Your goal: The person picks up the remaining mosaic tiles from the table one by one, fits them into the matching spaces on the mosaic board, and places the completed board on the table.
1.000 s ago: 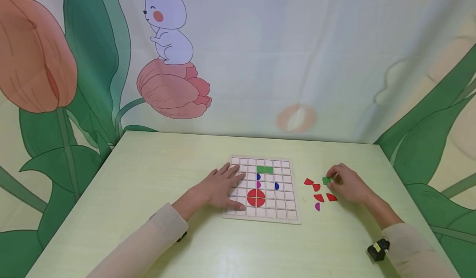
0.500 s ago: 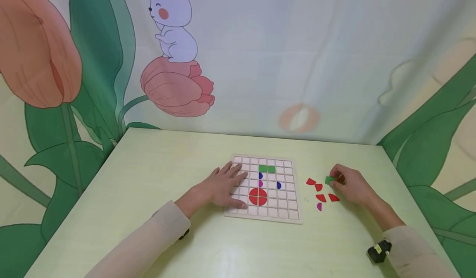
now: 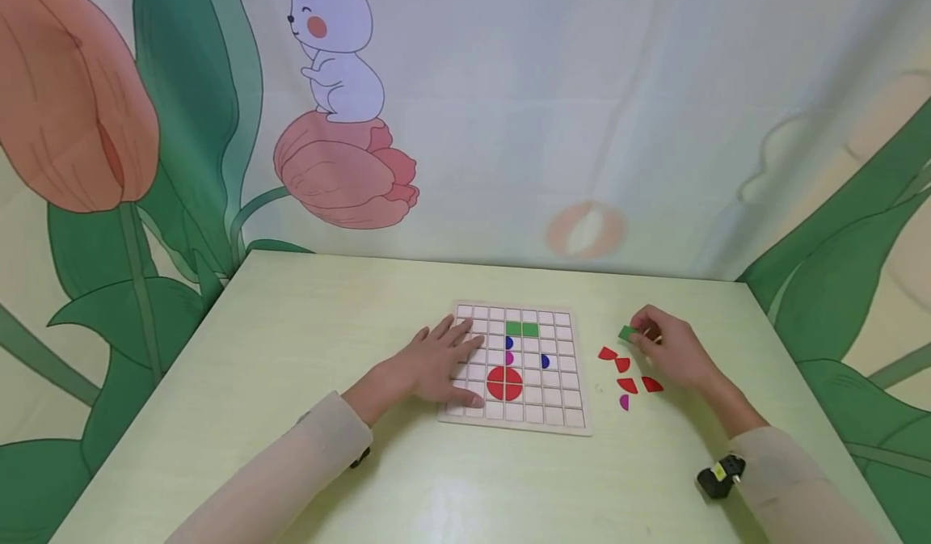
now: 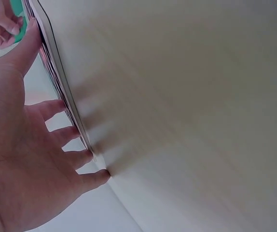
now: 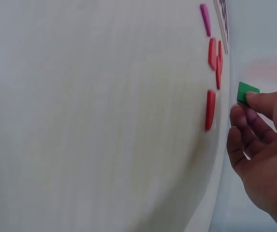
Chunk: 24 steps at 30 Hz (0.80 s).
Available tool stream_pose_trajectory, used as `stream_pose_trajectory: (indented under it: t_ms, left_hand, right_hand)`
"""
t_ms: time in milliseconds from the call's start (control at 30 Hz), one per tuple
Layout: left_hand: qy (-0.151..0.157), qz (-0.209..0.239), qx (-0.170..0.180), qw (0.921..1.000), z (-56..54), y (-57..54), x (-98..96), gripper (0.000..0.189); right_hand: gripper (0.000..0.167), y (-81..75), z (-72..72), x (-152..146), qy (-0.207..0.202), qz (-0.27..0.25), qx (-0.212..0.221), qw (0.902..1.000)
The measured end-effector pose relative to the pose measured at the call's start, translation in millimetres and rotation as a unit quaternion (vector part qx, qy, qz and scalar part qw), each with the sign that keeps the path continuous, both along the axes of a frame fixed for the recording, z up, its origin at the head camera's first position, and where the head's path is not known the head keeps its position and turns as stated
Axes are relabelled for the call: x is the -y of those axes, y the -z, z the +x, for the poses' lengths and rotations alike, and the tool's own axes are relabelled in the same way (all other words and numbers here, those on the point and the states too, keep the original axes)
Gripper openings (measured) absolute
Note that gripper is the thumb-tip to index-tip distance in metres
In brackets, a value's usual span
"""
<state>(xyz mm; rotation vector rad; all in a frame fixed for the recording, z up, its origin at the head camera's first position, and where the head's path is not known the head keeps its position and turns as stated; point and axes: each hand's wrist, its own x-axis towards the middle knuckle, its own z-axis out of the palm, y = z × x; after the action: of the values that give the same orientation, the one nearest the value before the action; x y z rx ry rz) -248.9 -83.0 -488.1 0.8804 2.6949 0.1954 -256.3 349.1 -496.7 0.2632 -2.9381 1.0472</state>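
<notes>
A pale wooden grid board (image 3: 553, 423) lies on the table. My left hand (image 3: 436, 366) rests on its left side with the fingers spread; in the left wrist view the fingertips of that hand (image 4: 37, 150) touch along the board's edge. Right of the board, my right hand (image 3: 672, 346) pinches a green square tile (image 3: 625, 334) between thumb and fingers. The right wrist view shows that green tile (image 5: 247, 93) raised off the table. On the board sit two green squares (image 3: 521, 329), a red circle of quarter pieces (image 3: 504, 383), two blue half-circles (image 3: 545, 361) and a magenta half-circle (image 3: 509, 358).
Between the board and my right hand lie several loose red pieces (image 3: 627, 385) and one magenta half-circle (image 3: 624, 402). The pale table (image 3: 327, 318) reaches back to a printed curtain (image 3: 473, 124) with a rabbit and tulips.
My right hand has lifted the green tile from among the loose pieces and moved it slightly left and away from me. The left hand stays on the board.
</notes>
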Motion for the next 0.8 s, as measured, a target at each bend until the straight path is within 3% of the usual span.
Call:
stream_pose_trajectory:
  t_ms: [433, 800]
  left_hand:
    - [0.000, -0.012, -0.006, 0.9999, -0.9, 4.0, -0.4, 0.110]
    - [0.000, -0.002, -0.004, 1.0000, 1.6, -0.2, 0.4, 0.109]
  right_hand:
    - [0.010, -1.9, -16.4, 54, -0.032, -0.034, 0.008, 0.9989]
    - [0.006, 2.2, -24.6, 87, -0.049, -0.051, -0.001, 0.9975]
